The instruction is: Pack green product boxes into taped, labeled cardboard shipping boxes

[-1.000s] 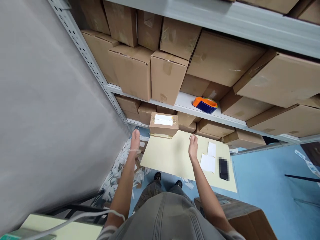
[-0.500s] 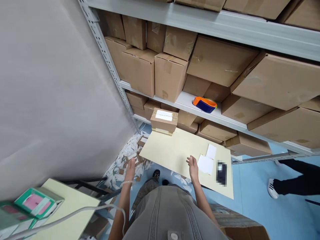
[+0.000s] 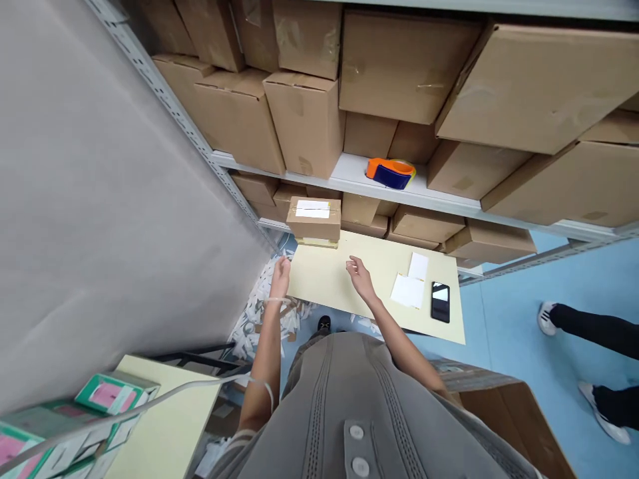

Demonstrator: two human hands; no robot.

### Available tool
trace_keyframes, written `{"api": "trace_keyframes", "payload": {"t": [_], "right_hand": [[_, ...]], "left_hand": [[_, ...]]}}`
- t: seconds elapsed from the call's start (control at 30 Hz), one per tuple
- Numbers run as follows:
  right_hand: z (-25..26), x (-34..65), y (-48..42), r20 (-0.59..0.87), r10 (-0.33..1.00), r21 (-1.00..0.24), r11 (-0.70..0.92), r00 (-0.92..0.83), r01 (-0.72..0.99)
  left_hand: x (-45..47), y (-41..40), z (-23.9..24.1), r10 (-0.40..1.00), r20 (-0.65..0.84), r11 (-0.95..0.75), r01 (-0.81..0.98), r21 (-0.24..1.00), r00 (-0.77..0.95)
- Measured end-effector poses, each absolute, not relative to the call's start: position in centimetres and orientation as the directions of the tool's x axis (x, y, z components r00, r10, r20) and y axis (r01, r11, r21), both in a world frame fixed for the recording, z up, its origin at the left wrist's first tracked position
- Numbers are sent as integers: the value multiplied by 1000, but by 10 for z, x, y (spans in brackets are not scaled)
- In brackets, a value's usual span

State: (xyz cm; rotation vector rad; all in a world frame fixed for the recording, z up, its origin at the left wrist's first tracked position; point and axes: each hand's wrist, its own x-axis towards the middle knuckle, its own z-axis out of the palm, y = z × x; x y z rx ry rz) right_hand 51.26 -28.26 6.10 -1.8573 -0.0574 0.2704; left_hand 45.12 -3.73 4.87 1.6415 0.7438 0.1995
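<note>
My left hand (image 3: 281, 273) hangs open in the air by the left edge of a pale yellow table (image 3: 329, 286), holding nothing. My right hand (image 3: 358, 276) hovers over the table's middle with fingers loosely apart and empty. A small sealed cardboard box (image 3: 314, 219) with a white label stands at the table's far edge, a short way beyond both hands. Two white paper slips (image 3: 409, 289) and a black phone (image 3: 440, 301) lie to the right of my right hand.
Metal shelving (image 3: 429, 199) packed with cardboard boxes rises behind the table; an orange and blue tape dispenser (image 3: 390, 172) sits on it. Paper scraps (image 3: 254, 313) litter the floor at left. A grey wall is left. Another person's legs (image 3: 589, 332) stand at right. An open carton (image 3: 514, 419) is near my right.
Both hands have risen and moved forward again, toward the labelled box. The view has swung; the other person's legs have come nearer at right.
</note>
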Motion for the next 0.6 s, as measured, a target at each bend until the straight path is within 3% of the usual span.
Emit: {"api": "trace_keyframes", "payload": {"t": [0.23, 0.6], "right_hand": [[78, 550, -264, -100, 102, -951, -304, 990, -64], [53, 602, -221, -75, 166, -873, -487, 983, 16]], "left_hand": [[548, 5, 70, 599, -79, -166, 220, 961, 797], [624, 31, 39, 557, -183, -151, 315, 937, 810]]}}
